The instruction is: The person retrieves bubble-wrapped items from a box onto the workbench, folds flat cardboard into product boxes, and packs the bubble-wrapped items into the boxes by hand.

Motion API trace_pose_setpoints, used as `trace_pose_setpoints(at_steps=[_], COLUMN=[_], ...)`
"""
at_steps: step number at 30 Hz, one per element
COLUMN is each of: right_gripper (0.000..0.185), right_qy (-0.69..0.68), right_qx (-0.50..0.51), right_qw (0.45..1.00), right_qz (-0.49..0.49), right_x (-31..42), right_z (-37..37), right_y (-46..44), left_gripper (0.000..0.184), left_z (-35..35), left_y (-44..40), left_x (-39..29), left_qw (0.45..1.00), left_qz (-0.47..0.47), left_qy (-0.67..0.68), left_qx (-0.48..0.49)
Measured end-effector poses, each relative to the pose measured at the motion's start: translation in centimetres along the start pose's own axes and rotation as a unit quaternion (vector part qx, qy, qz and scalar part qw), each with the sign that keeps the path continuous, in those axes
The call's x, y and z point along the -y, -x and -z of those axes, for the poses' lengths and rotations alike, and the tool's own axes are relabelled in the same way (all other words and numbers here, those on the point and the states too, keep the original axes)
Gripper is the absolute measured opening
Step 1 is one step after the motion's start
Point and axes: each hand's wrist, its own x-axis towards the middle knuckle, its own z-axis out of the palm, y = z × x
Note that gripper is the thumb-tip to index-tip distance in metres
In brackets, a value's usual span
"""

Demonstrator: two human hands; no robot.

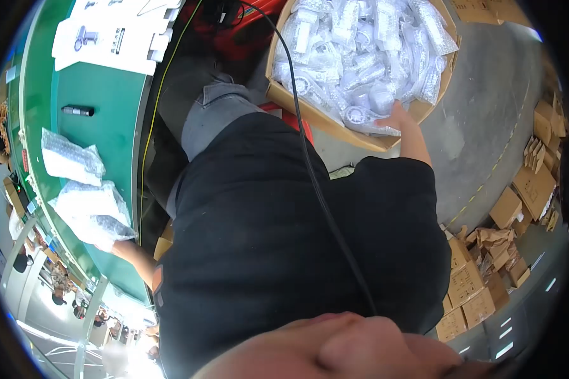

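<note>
At the left of the frame, the left hand (pixel 116 247) is at the lower edge of the bubble-wrap bags (pixel 93 208) on the green bench (pixel 107 82); the plastic seems to cover its fingers, so I cannot tell its grip. At the upper right, the right hand (pixel 396 119) reaches over the rim of the open carton (pixel 354 136), its fingers against the wrapped parts (pixel 360 63) inside; whether they pinch one, I cannot tell. A black cylinder (pixel 78 110) lies above the bags.

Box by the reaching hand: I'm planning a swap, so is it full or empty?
The box looks full: bubble-wrapped packs are heaped across its opening.
</note>
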Motion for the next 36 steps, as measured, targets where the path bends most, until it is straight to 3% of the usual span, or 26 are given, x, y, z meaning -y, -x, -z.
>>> trace_pose_setpoints(at_steps=[2,4,6,8,9,13,15,22,26,28,29,31,33,34,36], right_gripper=[0.121,0.129,0.131,0.132,0.128,0.125,0.123,0.129,0.137,0.132,0.125,0.119,0.116,0.116,0.098], right_qy=[0.016,0.179,0.220,0.076,0.008,-0.025,-0.111,-0.112,-0.087,-0.087,-0.088,-0.051,-0.189,-0.178,-0.408], right_qx=[0.022,0.098,0.056,-0.093,-0.096,-0.131,-0.111,-0.113,-0.071,0.038,0.074,0.126,0.105,0.102,0.063], right_qw=[1.000,0.978,0.973,0.993,0.995,0.991,0.988,0.986,0.993,0.995,0.992,0.991,0.976,0.979,0.899], right_qz=[0.010,-0.044,-0.037,0.018,-0.010,-0.013,-0.009,0.055,0.035,0.001,0.052,-0.009,-0.005,0.006,0.146], right_x=[0.6,2.4,2.8,0.1,1.5,4.8,4.9,4.9,5.8,5.6,2.9,4.2,2.7,2.2,4.5], right_z=[0.1,-0.4,-2.1,-6.6,-6.7,-5.0,-4.6,-5.4,-3.2,-0.5,-0.4,4.2,6.3,7.4,10.6], right_y=[1.0,3.0,4.8,2.8,3.9,6.0,6.1,5.7,5.5,4.5,1.2,2.3,1.6,2.4,2.8], left_gripper=[0.076,0.076,0.077,0.077,0.077,0.077,0.076,0.069,0.066,0.066,0.066,0.065,0.063,0.063,0.061], left_z=[0.1,0.4,0.5,0.7,0.8,1.7,1.6,1.7,2.3,2.3,2.5,2.5,2.7,2.7,2.8], left_y=[0.0,0.2,0.3,0.4,0.6,1.0,1.1,1.1,0.7,0.8,0.9,0.8,0.6,0.7,0.9], left_x=[0.1,0.4,0.6,1.0,1.2,1.5,1.0,1.4,2.7,2.8,2.7,3.1,3.7,3.9,4.1], left_qw=[1.000,1.000,1.000,1.000,1.000,1.000,1.000,0.999,0.998,0.998,0.997,0.996,0.994,0.996,0.990], left_qz=[0.002,0.003,0.006,0.009,0.011,0.016,0.016,0.011,-0.048,-0.060,-0.074,-0.073,-0.090,-0.081,-0.092], left_qy=[0.002,0.000,0.000,-0.003,-0.008,-0.013,0.007,0.042,0.035,0.027,0.020,0.030,0.036,0.036,0.083], left_qx=[0.002,-0.001,-0.005,-0.009,-0.009,-0.013,-0.004,0.012,0.026,0.024,0.029,0.031,0.045,0.031,0.064])
